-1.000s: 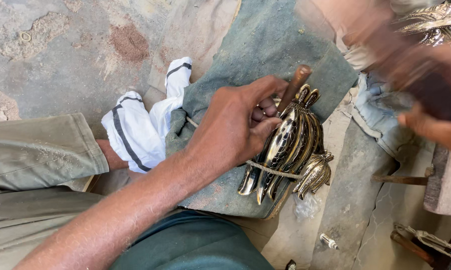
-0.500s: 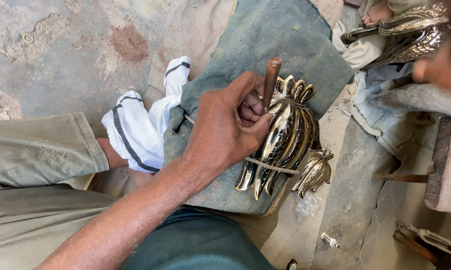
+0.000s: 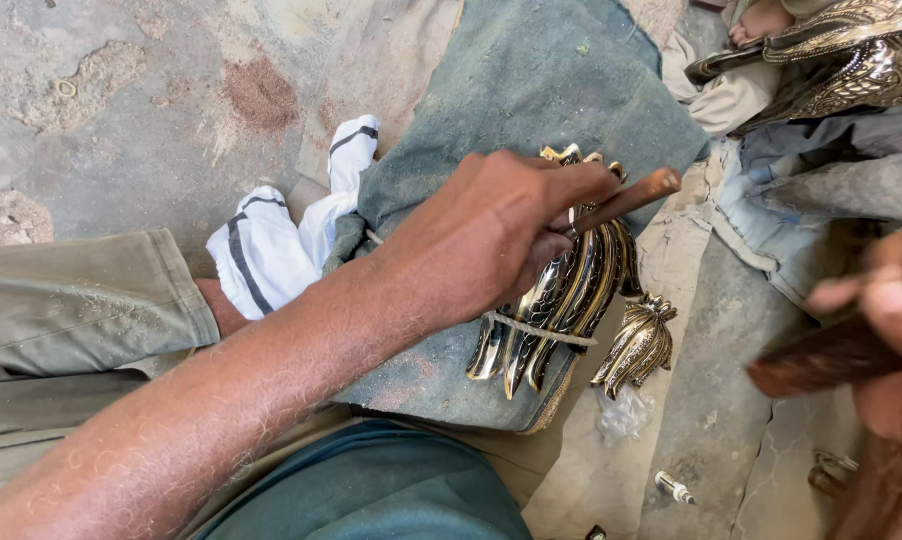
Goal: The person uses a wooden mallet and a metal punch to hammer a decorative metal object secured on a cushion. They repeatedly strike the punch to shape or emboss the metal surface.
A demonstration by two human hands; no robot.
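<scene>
our left hand [image 3: 491,235] has tilted its thin rod [image 3: 626,198] flat over the metal leaves [image 3: 561,300]; our right hand [image 3: 886,340], newly in view, grips a dark handle [image 3: 821,355].

Floor-level metalcraft workshop: ornate brass pieces [image 3: 561,300], dusty ground [image 3: 121,110], worn cloths [image 3: 531,90].

A bundle of curved brass leaf-shaped castings [image 3: 561,300] lies on a dusty grey-green cloth pad [image 3: 531,90], tips pointing down toward the pad's near edge; the pieces are nested side by side, polished gold with dark grooves, and bound across the middle by a pale cord [image 3: 541,330]; a thin rust-brown punch [image 3: 626,200] slants over the bundle's upper end, its blunt head raised to the right; a dark wooden mallet handle [image 3: 821,355] hangs blurred, well apart at the right.
</scene>
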